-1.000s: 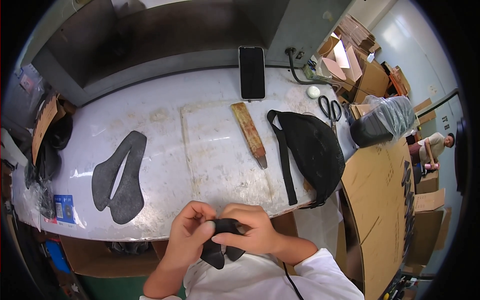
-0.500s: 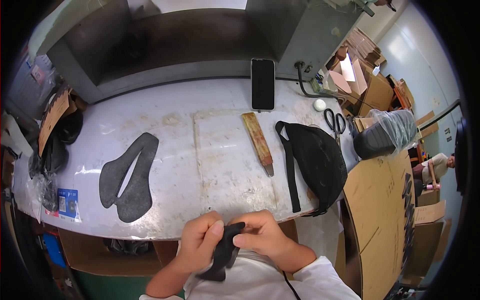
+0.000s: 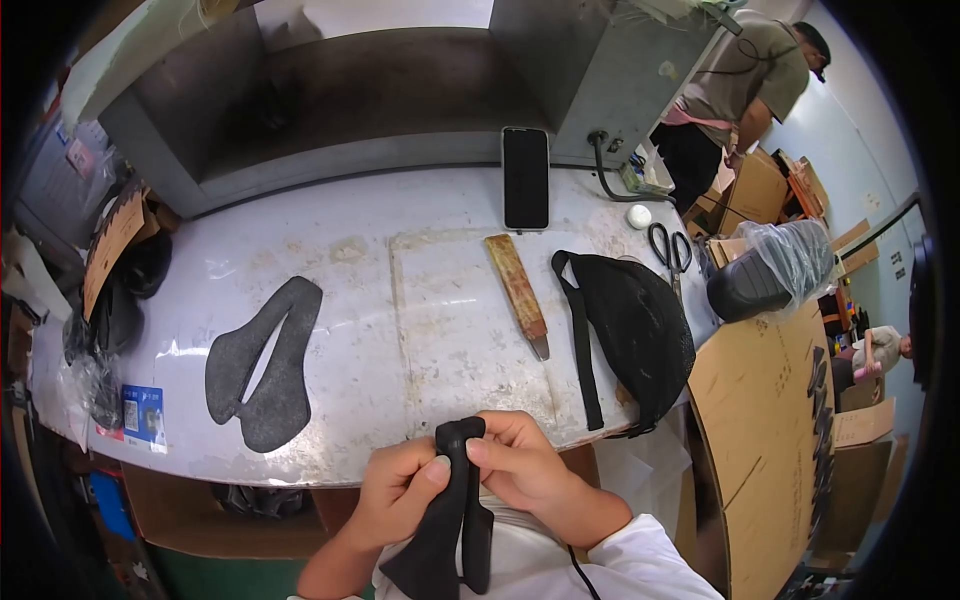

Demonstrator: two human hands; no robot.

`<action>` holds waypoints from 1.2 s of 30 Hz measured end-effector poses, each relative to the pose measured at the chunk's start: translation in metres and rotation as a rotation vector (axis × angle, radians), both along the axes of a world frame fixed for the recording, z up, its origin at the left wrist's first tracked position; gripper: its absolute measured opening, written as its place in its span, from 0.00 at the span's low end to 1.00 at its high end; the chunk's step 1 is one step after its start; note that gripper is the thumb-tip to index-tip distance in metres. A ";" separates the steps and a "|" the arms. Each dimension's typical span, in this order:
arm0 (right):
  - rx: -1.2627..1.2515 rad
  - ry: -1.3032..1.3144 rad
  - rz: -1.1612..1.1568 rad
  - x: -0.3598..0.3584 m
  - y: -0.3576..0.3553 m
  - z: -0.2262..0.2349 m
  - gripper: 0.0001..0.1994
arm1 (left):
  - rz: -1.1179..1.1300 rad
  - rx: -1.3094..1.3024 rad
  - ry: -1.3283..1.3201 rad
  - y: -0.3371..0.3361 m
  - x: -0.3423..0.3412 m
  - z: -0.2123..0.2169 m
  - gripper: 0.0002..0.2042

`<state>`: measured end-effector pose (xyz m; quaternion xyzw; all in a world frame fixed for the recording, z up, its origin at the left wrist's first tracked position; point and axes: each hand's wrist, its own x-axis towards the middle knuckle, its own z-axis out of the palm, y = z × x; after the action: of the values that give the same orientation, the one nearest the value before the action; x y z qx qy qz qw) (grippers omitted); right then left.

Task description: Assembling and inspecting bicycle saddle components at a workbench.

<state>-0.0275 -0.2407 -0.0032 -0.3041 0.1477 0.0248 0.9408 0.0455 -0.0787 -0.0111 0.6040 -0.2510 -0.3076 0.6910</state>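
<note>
Saddle piece (image 3: 445,525) at 6 o'clock: wide end cut off by lower edge, narrow tip partly covered by left hand (image 3: 395,490) and right hand (image 3: 515,465). Forearms cut off below. Bag (image 3: 635,335) at 3 o'clock hid table edge. Person (image 3: 735,85) at 1 o'clock: legs hidden behind boxes.

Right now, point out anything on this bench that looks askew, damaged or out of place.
Little stands out. The bench top is stained and scuffed all over. The black bag hangs partly over the right edge, and the wooden-handled tool lies at a slant. Both hands hold a black saddle piece close to the body.
</note>
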 end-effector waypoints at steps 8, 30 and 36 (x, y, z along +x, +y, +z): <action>-0.613 -0.035 0.025 -0.003 -0.007 0.006 0.09 | -0.198 0.095 0.057 0.007 0.005 0.028 0.12; -0.559 -0.262 0.224 -0.010 0.013 0.029 0.21 | 0.501 -0.078 -0.118 -0.001 -0.007 0.008 0.14; -1.075 -0.406 0.117 -0.005 -0.007 0.030 0.20 | -0.006 -0.230 0.762 0.002 -0.019 -0.008 0.29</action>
<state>-0.0321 -0.2480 0.0266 -0.7458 -0.0611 -0.0605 0.6606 0.0264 -0.0768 -0.0188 0.3644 -0.0112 -0.4816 0.7969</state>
